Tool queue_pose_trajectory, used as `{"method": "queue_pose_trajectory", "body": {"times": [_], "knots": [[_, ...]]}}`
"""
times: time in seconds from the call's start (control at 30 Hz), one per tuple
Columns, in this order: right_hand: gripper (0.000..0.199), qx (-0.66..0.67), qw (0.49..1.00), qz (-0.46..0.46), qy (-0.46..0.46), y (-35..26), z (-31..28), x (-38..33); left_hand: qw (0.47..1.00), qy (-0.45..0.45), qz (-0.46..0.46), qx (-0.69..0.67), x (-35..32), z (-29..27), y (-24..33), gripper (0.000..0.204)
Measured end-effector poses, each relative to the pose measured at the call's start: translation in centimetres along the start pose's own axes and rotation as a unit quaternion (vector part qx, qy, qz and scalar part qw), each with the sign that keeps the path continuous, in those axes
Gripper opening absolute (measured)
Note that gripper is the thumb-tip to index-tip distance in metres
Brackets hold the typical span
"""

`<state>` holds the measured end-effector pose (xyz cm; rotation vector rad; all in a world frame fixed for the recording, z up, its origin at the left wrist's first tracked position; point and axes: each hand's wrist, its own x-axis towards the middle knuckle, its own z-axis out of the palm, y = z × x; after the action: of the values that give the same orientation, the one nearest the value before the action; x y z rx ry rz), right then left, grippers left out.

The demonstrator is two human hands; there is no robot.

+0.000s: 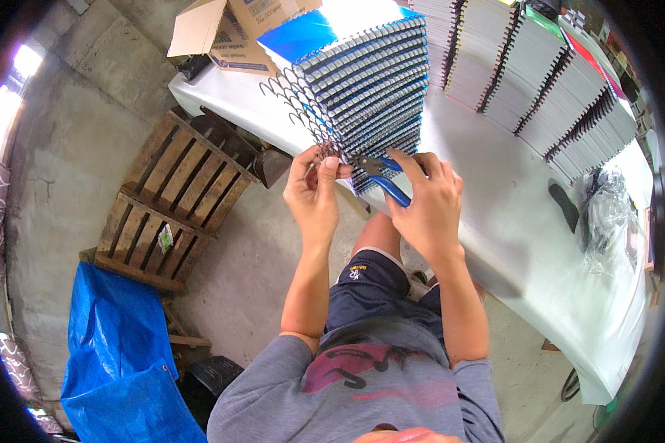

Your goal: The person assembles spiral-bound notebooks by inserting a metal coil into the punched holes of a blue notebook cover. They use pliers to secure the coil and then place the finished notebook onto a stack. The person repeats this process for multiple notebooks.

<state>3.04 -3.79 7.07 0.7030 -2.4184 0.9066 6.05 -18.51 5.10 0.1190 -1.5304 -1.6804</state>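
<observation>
Concrete wall (74, 111) stands at ten o'clock, a slatted wooden pallet (174, 196) at nine. Left hand (314, 196) pinches dark coil ends (328, 149) between thumb and finger, presumably to steady them, at the near-left corner of the spiral-bound stack (377, 81), sited at twelve o'clock on the white-covered table (488, 207). Right hand (430, 205) is curled around blue-handled pliers (391, 191), apparently angled to reach the coils; tip contact is hard to make out. Further bound stacks (524, 81) at one o'clock are cut off above.

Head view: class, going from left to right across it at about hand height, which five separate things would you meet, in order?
Wooden pallet → left hand → pliers → right hand → clear plastic.
</observation>
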Motion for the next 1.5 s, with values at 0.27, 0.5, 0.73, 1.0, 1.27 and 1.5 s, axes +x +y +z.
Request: {"method": "queue_pose_trajectory", "body": {"times": [0.27, 0.5, 0.73, 1.0, 1.27, 1.5], "knots": [[0.043, -0.012, 0.999, -0.036, 0.002, 0.1, 0.1, 0.2, 1.0, -0.002, -0.005, -0.021, -0.1, -0.4, -0.2, 0.022], [0.043, -0.027, 0.999, -0.002, -0.03, 0.1, 0.0, 0.1, 1.0, -0.001, -0.013, -0.011, 0.0, -0.6, -0.1, 0.023], [0.054, -0.035, 0.998, -0.03, 0.035, 0.8, -0.6, -0.1, 0.996, -0.029, -0.016, 0.079, -0.1, -1.1, 1.2, 0.025], [0.058, -0.005, 0.999, -0.028, 0.032, 0.2, -0.6, 0.3, 0.981, -0.016, 0.022, 0.19, -0.4, -1.3, 1.2, 0.023], [0.049, -0.003, 1.0, -0.01, -0.017, -0.4, -0.4, 0.6, 0.993, -0.022, 0.016, 0.114, -0.3, -1.2, 0.9, 0.023], [0.039, -0.012, 0.999, -0.03, 0.003, -0.2, -0.1, 0.6, 0.995, 0.016, 0.013, 0.096, -1.0, -0.7, 1.0, 0.02]]}}
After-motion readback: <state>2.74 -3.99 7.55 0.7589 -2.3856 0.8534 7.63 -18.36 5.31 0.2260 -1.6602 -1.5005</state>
